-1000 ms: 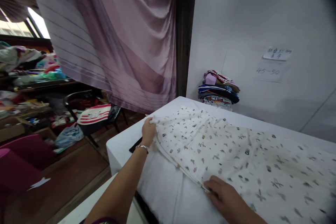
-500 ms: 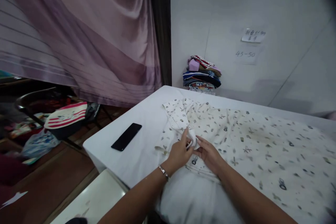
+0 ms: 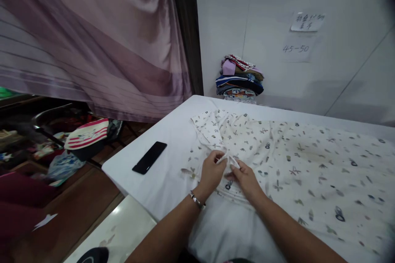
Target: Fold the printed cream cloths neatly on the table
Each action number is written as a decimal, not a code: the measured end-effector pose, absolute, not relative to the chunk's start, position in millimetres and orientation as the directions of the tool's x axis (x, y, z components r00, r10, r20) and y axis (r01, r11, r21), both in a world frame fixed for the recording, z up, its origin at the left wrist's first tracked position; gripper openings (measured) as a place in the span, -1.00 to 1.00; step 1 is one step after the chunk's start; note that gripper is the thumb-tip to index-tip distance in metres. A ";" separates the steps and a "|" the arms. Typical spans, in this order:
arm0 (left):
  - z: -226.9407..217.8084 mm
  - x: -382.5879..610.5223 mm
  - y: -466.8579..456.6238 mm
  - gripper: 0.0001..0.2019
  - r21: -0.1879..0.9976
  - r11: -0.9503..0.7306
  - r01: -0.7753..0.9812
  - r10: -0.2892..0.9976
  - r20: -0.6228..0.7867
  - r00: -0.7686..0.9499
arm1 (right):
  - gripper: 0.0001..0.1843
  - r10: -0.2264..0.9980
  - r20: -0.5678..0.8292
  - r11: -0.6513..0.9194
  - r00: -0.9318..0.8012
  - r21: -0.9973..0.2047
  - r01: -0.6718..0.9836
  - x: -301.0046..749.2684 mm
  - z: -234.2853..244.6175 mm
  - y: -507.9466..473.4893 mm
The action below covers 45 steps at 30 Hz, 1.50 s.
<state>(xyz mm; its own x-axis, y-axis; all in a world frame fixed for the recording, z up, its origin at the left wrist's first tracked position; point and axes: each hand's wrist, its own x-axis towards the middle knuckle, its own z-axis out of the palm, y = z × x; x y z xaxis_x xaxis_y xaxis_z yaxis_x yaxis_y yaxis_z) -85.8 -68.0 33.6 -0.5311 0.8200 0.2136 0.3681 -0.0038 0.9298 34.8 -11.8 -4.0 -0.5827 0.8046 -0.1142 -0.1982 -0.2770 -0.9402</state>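
Observation:
A cream garment (image 3: 277,152) with small dark and olive prints lies spread over the white table, its far right part running toward the frame edge. My left hand (image 3: 213,170), wearing a metal bracelet (image 3: 196,199), pinches a white edge of the garment near its left end. Close beside it, my right hand (image 3: 245,176) grips the same white edge between thumb and fingers. A small raised loop of fabric stands between the two hands. Fingers partly cover the gripped part, so its exact detail is hidden.
A black phone (image 3: 149,158) lies on the table (image 3: 123,160) to the left. Folded clothes (image 3: 240,78) are stacked beyond the far edge by the wall. At lower left are a pale stool (image 3: 117,226), a chair with a striped item (image 3: 87,134) and bags.
My fingers have shifted on the white edge, and the fabric between them now forms a raised, parted loop. The camera view has moved slightly. The phone stays in place on the table.

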 end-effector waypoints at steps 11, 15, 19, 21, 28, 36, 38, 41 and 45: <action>40.7 -78.1 -88.7 -0.73 0.475 0.024 0.880 0.935 0.301 -0.188 | -0.69 0.824 -0.022 -0.165 -0.567 -0.965 -0.203 41.2 8.1 -11.6; 46.3 -66.4 -87.9 -0.78 0.544 0.002 0.839 0.910 0.347 -0.227 | -0.72 0.828 0.009 -0.126 -0.560 -0.971 -0.202 44.9 12.9 -11.9; 51.2 -67.8 -86.3 -0.83 0.486 -0.088 0.870 0.856 0.484 -0.184 | -0.72 0.817 0.027 -0.102 -0.576 -0.976 -0.192 46.2 14.0 -11.2; 48.9 -71.5 -84.7 -0.80 0.404 -0.101 0.909 0.805 0.570 -0.164 | -0.69 0.817 0.013 -0.111 -0.577 -0.977 -0.180 45.8 12.6 -10.7; 33.2 -74.0 -81.9 -0.84 0.219 -0.091 0.971 0.806 0.589 -0.058 | -0.68 0.803 -0.037 -0.193 -0.595 -0.960 -0.201 45.6 10.0 -8.6; 34.4 -71.1 -85.0 -0.85 0.247 -0.082 0.966 0.833 0.549 -0.069 | -0.74 0.788 0.030 -0.108 -0.615 -0.977 -0.185 49.5 9.3 -9.4; 34.2 -71.8 -86.2 -0.83 0.247 -0.090 0.965 0.826 0.560 -0.066 | -0.72 0.776 0.041 -0.100 -0.629 -0.977 -0.187 50.4 10.1 -10.3; 32.7 -72.4 -87.8 -0.81 0.218 -0.099 0.971 0.805 0.591 -0.051 | -0.67 0.778 0.024 -0.099 -0.628 -0.982 -0.160 50.3 11.9 -12.3; 31.5 -72.2 -89.9 -0.81 0.180 -0.119 0.976 0.785 0.619 -0.018 | -0.66 0.780 0.018 -0.090 -0.625 -0.986 -0.142 49.5 11.5 -13.5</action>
<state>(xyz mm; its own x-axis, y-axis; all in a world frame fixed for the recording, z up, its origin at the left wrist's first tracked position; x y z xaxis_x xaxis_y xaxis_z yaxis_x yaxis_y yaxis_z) -72.2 -89.9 31.5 -0.0179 0.7852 0.6189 0.9765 -0.1194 0.1797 49.5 -13.5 11.5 -0.6251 0.7804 0.0184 -0.1419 -0.0904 -0.9857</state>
